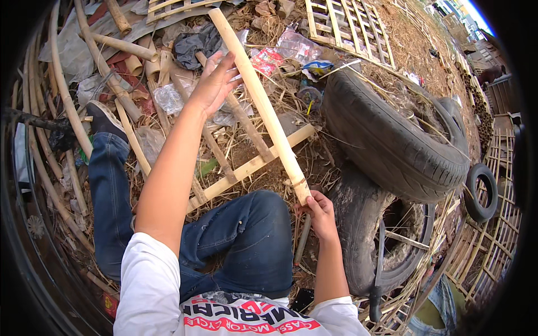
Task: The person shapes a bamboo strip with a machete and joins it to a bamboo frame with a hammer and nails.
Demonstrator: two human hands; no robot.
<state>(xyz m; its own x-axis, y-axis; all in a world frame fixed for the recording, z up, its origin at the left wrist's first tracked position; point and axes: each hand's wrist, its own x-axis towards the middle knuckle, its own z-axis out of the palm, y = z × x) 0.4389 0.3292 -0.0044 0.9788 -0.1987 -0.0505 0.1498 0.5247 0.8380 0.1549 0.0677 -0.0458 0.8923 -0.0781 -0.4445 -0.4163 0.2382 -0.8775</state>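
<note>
Working low down outdoors, on ground (417, 42) of brown earth strewn with dry straw, plastic litter and bamboo offcuts (more scrap yard than workshop, by the look of it). Holding a long pale bamboo strip (260, 103) aslant over a bamboo frame (241, 172), with the near end pinched between thumb and fingers of the right hand (322, 215). Keeping the left hand (216, 87) unclenched beside the upper part of the strip, fingers spread; cannot tell contact from a narrow gap there. Hemmed in on the right by a large worn tyre (392, 131) set against a second tyre (358, 224), with a small tyre (482, 193) farther off. Bordered at the top by a bamboo lattice (347, 28), along the right by more slatted bamboo (499, 207), and opening to a sliver of sky in the upper right corner. Cannot see the frame's crosspiece where covered by the strip, nor the litter behind the left forearm. Cut off all round by the black rim of the lens; hard to make out the dark curved shapes at far left, or the kind of black-handled tool (375, 302) beside the lower tyre.
</note>
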